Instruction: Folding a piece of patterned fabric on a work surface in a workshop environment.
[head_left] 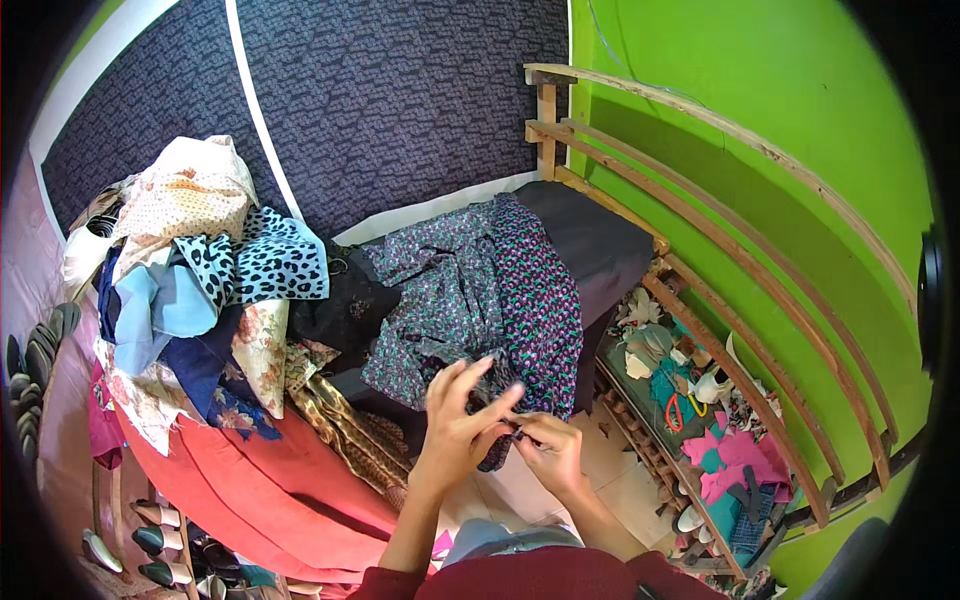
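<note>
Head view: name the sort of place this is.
Probably a sewing room or tailor's shop: colourful cloth scraps lie at right, mixed fabrics are heaped at left, and grey floral cloth is spread in the middle.

Pinched dark piece (517, 434) too small to tell; maroon garment (530, 580) cut off.

A heap of clothes (185, 200) lies over the far edge of the red cloth (260, 480), a blue leopard-print piece (285, 262) on its right. Shiny gold cloth (345, 432) follows the red cloth's right edge. Pink scraps (738, 462) sit toward the shelf's (650, 432) right edge, near a red handle (675, 412). Wooden slats (720, 180) front a green wall (800, 90).
</note>
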